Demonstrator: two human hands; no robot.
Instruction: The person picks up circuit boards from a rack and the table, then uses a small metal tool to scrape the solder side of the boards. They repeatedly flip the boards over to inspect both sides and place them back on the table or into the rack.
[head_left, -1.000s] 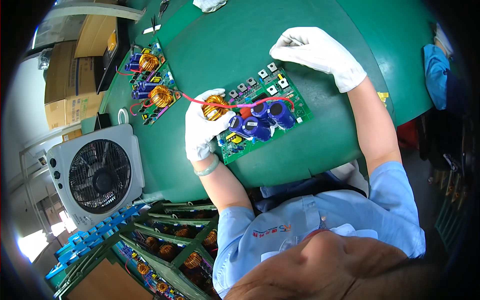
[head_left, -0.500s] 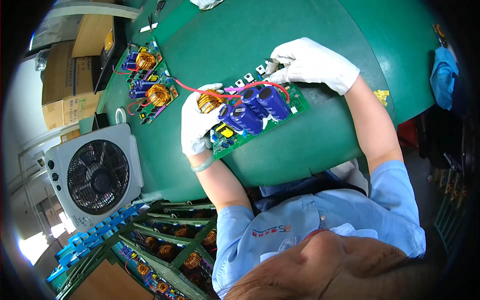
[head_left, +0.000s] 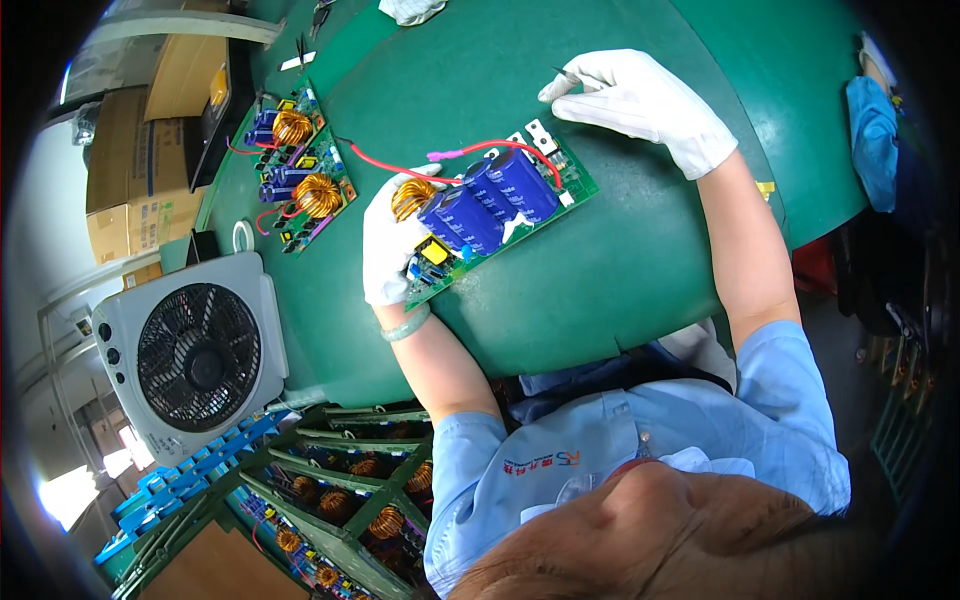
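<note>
My left hand [head_left: 393,245], in a white glove, is closed on the left end of a green circuit board [head_left: 530,222]. The board is tilted, showing the sides of its big blue capacitors [head_left: 490,205]. Next to my left fingers sits a copper-wound coil [head_left: 412,198], with a yellow part [head_left: 433,250] below it. Red wires [head_left: 385,165] run over the board, one ending in a purple sleeve [head_left: 445,156]. Above the board's far right corner, apart from it, my gloved right hand [head_left: 645,108] pinches a small dark pointed tool [head_left: 566,75], mostly hidden by the fingers.
Two more boards with coils [head_left: 318,195] lie to the left on the green table [head_left: 500,310]. A grey box fan [head_left: 200,350] stands at the left. Racks of boards [head_left: 350,480] are below it. Scissors [head_left: 301,48] lie far left. Another person's blue sleeve [head_left: 872,140] shows at right.
My right hand has lifted off the board's far edge, moving up and away. My left hand has tipped the board, so the capacitors now show their sides rather than their tops.
</note>
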